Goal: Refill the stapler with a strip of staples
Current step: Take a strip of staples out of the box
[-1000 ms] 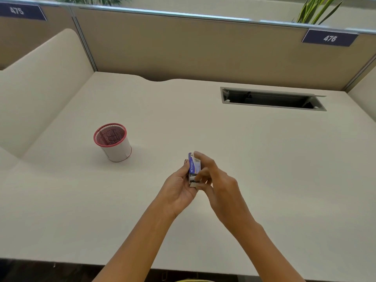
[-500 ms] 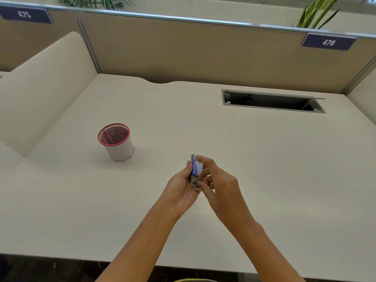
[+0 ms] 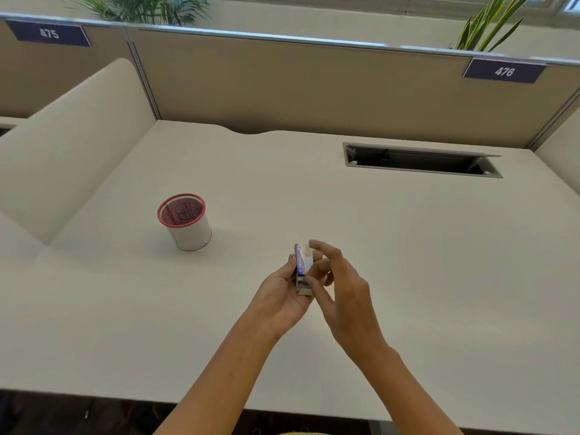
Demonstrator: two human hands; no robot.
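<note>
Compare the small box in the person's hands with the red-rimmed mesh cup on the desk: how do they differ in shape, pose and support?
The small box is flat-sided and purple-and-white; the mesh cup is round, white with a red rim. The box is held above the desk between the left hand and right hand; the cup stands untouched on the desk. The box looks far smaller. Both stand roughly upright.

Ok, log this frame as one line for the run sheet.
stage: opening staple box | left hand: holds box | right hand: fingers at box, drawer part out | stapler: not in view | mesh cup: upright, untouched
</note>
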